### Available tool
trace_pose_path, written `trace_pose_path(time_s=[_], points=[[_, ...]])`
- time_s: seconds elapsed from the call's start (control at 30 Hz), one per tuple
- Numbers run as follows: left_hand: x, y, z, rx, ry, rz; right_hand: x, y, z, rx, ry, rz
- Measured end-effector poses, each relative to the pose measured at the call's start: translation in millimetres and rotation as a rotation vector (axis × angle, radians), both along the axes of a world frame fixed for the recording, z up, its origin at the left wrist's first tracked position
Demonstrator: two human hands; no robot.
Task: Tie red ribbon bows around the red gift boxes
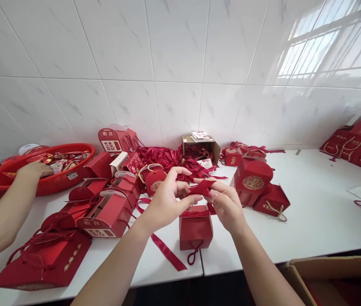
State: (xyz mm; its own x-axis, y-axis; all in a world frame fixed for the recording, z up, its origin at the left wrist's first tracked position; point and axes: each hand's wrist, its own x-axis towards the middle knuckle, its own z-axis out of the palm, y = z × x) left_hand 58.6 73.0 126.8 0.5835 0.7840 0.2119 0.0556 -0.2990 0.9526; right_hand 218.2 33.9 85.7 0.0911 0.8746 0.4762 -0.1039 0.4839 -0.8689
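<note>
My left hand point(169, 199) and my right hand point(226, 203) pinch a red ribbon point(201, 187) between them, its fold lying across my fingertips. Just below stands a small red gift box point(196, 231) with a dark red cord loop hanging at its front. A long tail of ribbon point(169, 253) trails over the table to the left of that box. Part of the ribbon and the top of the box are hidden behind my fingers.
Another person's arm point(14, 208) reaches into a red basin point(62, 180) of wrapped sweets at left. Several red boxes point(106, 214) crowd beside it. Behind lie a ribbon heap point(161, 157) and an open cardboard box point(212, 151). More red boxes point(252, 178) stand at right; a carton point(333, 270) is at lower right.
</note>
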Motion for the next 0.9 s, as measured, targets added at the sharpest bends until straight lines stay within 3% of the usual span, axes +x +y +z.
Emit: trace_pose_path(time_s=[0.27,0.37,0.47,0.53,0.63,0.73,0.9], points=[[-3,1,-3.0,0.062,0.030,0.018,-8,-4,1.8,0.003,-0.107,-0.073],[-6,1,-5.7,0.070,0.098,-0.105,0,1,-0.4,-0.016,-0.132,-0.013],[-10,6,-15.1,-0.091,0.054,-0.244,14,4,0.5,0.008,-0.207,0.147],[-11,13,-23.4,-0.247,-0.097,-0.240,22,4,2.7,0.073,-0.342,0.166],[-12,21,-32.5,-0.417,-0.360,-0.167,27,3,3.8,0.193,-0.579,0.072],[-14,22,-34.9,-0.490,-0.465,-0.172,28,4,-0.2,0.301,-0.738,-0.081],[-15,15,-32.0,-0.376,-0.439,-0.180,23,8,-7.3,0.412,-0.855,-0.245]])
